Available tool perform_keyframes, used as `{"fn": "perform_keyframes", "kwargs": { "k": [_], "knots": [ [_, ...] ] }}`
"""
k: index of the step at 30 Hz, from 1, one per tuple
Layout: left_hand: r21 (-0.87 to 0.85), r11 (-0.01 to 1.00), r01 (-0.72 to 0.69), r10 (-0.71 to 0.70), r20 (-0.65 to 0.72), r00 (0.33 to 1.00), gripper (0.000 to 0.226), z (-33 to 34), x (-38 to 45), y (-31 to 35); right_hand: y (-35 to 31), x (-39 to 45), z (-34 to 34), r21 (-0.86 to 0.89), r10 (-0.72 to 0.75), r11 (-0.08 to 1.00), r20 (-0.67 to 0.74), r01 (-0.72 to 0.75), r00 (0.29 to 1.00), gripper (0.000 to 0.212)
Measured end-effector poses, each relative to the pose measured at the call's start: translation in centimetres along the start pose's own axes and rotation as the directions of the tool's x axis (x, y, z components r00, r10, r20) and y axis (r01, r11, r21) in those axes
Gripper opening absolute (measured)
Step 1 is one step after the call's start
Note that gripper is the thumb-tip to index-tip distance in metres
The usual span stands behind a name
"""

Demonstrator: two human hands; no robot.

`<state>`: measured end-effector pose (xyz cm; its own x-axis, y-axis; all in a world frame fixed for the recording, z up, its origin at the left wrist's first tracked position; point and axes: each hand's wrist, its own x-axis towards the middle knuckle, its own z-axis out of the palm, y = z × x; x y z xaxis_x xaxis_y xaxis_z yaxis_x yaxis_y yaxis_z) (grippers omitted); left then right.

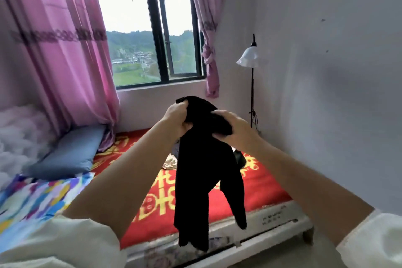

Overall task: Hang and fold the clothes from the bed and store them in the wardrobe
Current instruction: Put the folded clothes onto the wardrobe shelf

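Both arms raised over bed (272, 193), red patterned cover with yellow motifs. Left hand (175, 121) and right hand (230, 124) each grip bunched top of a black fabric garment (202, 172); rest hangs limp toward the near bed edge. Small clothes pile (170, 162) on bed behind it. Blue-grey pillow (67, 151) left. White-shaded floor lamp (252, 56) far right, dark-framed window (150, 28) far, pink curtains (54, 50).

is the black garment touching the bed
Apart. The head view shows the black garment held up by the left hand and right hand, its lower ends dangling free in front of the bed.
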<state>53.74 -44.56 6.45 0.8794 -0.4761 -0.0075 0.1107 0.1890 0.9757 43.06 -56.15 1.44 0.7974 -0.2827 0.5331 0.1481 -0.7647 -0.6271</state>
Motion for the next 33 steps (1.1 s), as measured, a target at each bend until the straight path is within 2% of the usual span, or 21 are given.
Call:
{"fn": "perform_keyframes", "kwargs": {
  "k": [1, 3, 5, 6, 9, 11, 12, 14, 16, 18, 19, 21, 22, 24, 26, 28, 29, 31, 32, 33],
  "knots": [
    [0.095, 0.994, -0.056, 0.057, -0.009, 0.998, 0.014, -1.4, 1.4, 0.1, 0.1, 1.4, 1.3, 0.082, 0.042, 0.996, -0.121, -0.032, 0.992, 0.040],
    [0.280, 0.944, -0.175, 0.179, 0.009, 0.984, 0.014, -4.4, 4.1, 0.1, 0.3, 4.6, 3.0, 0.352, 0.266, 0.919, -0.215, -0.179, 0.940, 0.031],
    [0.421, 0.886, -0.193, 0.196, 0.037, 0.980, 0.012, -7.9, 6.6, -0.1, 1.2, 8.4, 4.8, 0.572, 0.438, 0.771, -0.160, -0.279, 0.884, 0.037],
    [0.482, 0.857, -0.182, 0.181, 0.050, 0.982, 0.013, -9.4, 7.6, -0.2, 1.4, 9.9, 5.5, 0.623, 0.480, 0.719, -0.123, -0.309, 0.868, 0.037],
    [0.620, 0.761, -0.193, 0.171, 0.094, 0.981, 0.024, -14.8, 11.5, -0.9, 1.6, 15.4, 8.8, 0.661, 0.476, 0.647, 0.040, -0.380, 0.879, 0.033],
    [0.726, 0.649, -0.227, 0.131, 0.187, 0.974, 0.044, -17.7, 13.6, -1.5, 1.4, 18.5, 10.6, 0.643, 0.435, 0.639, 0.150, -0.422, 0.888, 0.032],
    [0.768, 0.588, -0.253, 0.094, 0.246, 0.965, 0.062, -18.8, 14.5, -1.8, 1.4, 20.1, 11.3, 0.617, 0.425, 0.650, 0.190, -0.444, 0.885, 0.033],
    [0.756, 0.588, -0.290, 0.079, 0.303, 0.950, 0.084, -20.3, 16.3, -2.5, 1.6, 23.4, 13.2, 0.550, 0.406, 0.687, 0.251, -0.475, 0.879, 0.033],
    [0.686, 0.656, -0.313, 0.106, 0.326, 0.939, 0.082, -20.8, 18.5, -3.1, 2.4, 26.8, 15.3, 0.474, 0.393, 0.730, 0.298, -0.493, 0.870, 0.030],
    [0.623, 0.724, -0.297, 0.107, 0.324, 0.940, 0.063, -20.3, 20.7, -4.0, 3.0, 29.7, 17.5, 0.362, 0.391, 0.781, 0.352, -0.509, 0.850, 0.025],
    [0.625, 0.721, -0.298, 0.120, 0.312, 0.943, 0.050, -19.9, 22.1, -4.6, 3.3, 31.0, 18.6, 0.322, 0.383, 0.798, 0.383, -0.510, 0.841, 0.024],
    [0.686, 0.651, -0.324, 0.219, 0.239, 0.946, 0.019, -19.0, 25.5, -5.9, 4.5, 34.0, 20.2, 0.267, 0.374, 0.818, 0.423, -0.509, 0.825, 0.026],
    [0.667, 0.678, -0.308, 0.262, 0.172, 0.950, 0.013, -18.8, 26.9, -6.0, 5.2, 35.0, 20.5, 0.245, 0.365, 0.830, 0.440, -0.500, 0.821, 0.025],
    [0.525, 0.829, -0.190, 0.244, -0.034, 0.969, 0.027, -19.5, 30.7, -6.0, 6.9, 37.4, 20.9, 0.177, 0.343, 0.870, 0.454, -0.460, 0.823, 0.022],
    [0.464, 0.878, -0.114, 0.216, -0.172, 0.961, 0.028, -21.1, 34.0, -5.1, 8.8, 39.1, 20.6, 0.001, 0.275, 0.953, 0.422, -0.304, 0.864, 0.018],
    [0.586, 0.802, -0.114, 0.269, -0.184, 0.946, 0.026, -22.8, 36.6, -4.3, 10.5, 40.0, 20.5, -0.261, 0.171, 0.963, 0.397, -0.068, 0.902, 0.005],
    [0.645, 0.754, -0.125, 0.298, -0.167, 0.940, 0.024, -23.2, 37.7, -3.6, 11.5, 40.4, 20.6, -0.369, 0.124, 0.929, 0.372, 0.024, 0.920, 0.010],
    [0.682, 0.717, -0.145, 0.328, -0.145, 0.933, 0.020, -23.6, 39.5, -2.0, 13.6, 40.9, 21.0, -0.505, 0.126, 0.861, 0.322, 0.057, 0.938, 0.021],
    [0.729, 0.667, -0.154, 0.366, -0.140, 0.920, 0.018, -23.8, 40.3, -1.1, 14.6, 41.0, 21.2, -0.563, 0.151, 0.825, 0.309, 0.053, 0.939, 0.024],
    [0.810, 0.568, -0.146, 0.414, -0.128, 0.901, 0.016, -24.0, 40.8, -0.3, 15.5, 40.9, 21.2, -0.616, 0.188, 0.787, 0.302, 0.041, 0.935, 0.025]
  ]
}}
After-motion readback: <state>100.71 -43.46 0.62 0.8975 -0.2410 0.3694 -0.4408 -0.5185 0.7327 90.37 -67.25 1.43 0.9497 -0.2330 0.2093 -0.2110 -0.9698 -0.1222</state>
